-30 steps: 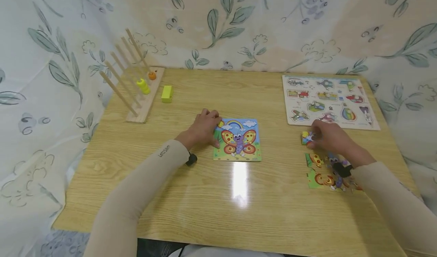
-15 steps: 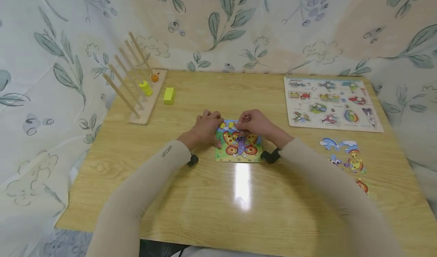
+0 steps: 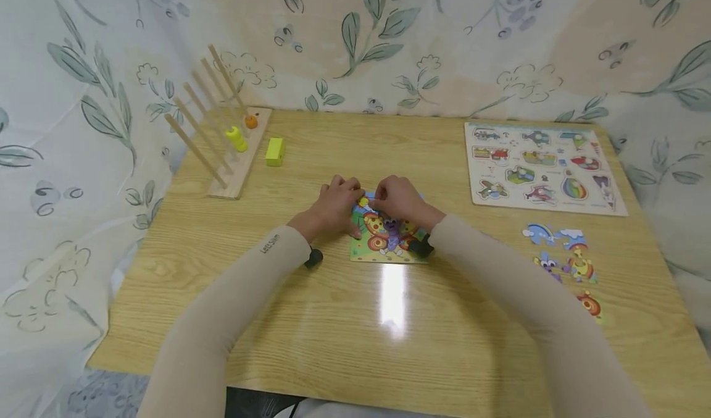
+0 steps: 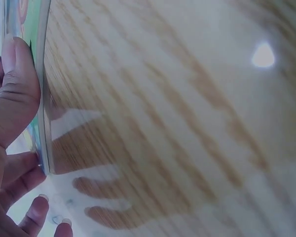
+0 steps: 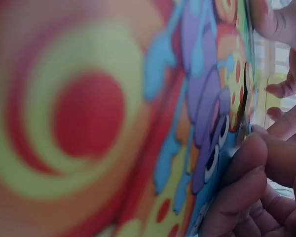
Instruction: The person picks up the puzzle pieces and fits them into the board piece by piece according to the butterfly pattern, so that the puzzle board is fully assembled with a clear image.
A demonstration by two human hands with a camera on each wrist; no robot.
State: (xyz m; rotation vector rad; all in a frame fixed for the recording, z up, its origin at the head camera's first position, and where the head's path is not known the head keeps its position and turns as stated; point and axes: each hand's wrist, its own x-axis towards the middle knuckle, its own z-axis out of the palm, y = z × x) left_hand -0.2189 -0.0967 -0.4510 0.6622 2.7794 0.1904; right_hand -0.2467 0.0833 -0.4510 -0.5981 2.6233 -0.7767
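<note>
The butterfly puzzle board (image 3: 363, 254) lies flat in the middle of the table. My left hand (image 3: 332, 208) holds it at the left side, with the thumb (image 4: 20, 79) along its edge and the fingers by the upper left corner. Over the board's top left part, my right hand (image 3: 401, 199) pinches a puzzle piece (image 3: 365, 202) with thumb and fingertips. The right wrist view shows this piece slightly raised at the board's surface; the hand hides part of it. Several loose puzzle pieces (image 3: 581, 268) lie on the right of the table, some behind the right sleeve.
A wooden peg stand (image 3: 239, 180) with yellow and orange pieces stands at the back left. Beside it sits a yellow block (image 3: 274, 152). A vehicle puzzle board (image 3: 500, 172) lies at the back right. The wooden table (image 3: 311, 338) meets patterned cloth behind.
My right hand has carried a piece from the loose pieces on the right to the butterfly board, then shifted slightly left to its upper left part. The left hand has stayed in place.
</note>
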